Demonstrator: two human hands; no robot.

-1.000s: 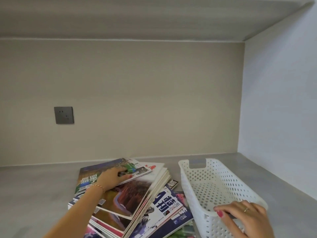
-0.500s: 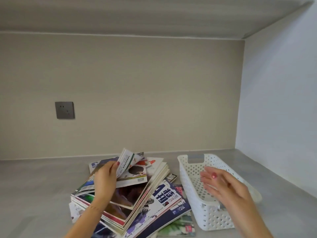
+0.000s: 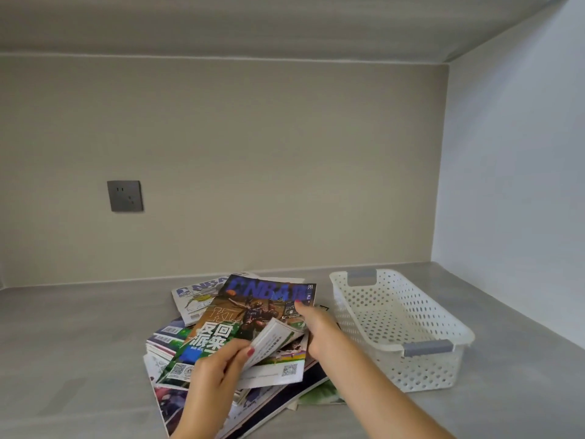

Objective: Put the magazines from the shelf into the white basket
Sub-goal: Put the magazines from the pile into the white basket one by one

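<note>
A loose pile of magazines [image 3: 177, 340] lies on the grey shelf [image 3: 79, 343], left of an empty white perforated basket [image 3: 443, 369]. On top sits an NBA magazine [image 3: 253, 312] with a dark blue and green cover. My left hand [image 3: 215, 375] grips its near edge and bends some pages up. My right hand [image 3: 316, 331] holds its right edge, thumb on the cover. The magazine is slightly raised over the pile.
The beige back wall carries a grey socket plate [image 3: 125, 196]. A white side wall [image 3: 512, 185] closes the shelf on the right, just past the basket. Another shelf board [image 3: 253, 23] runs overhead. Bare grey shelf surface lies left of the pile.
My right hand left the basket and moved left onto the top magazine. My left hand slid from the magazine's far part to its near edge. The NBA cover now faces up.
</note>
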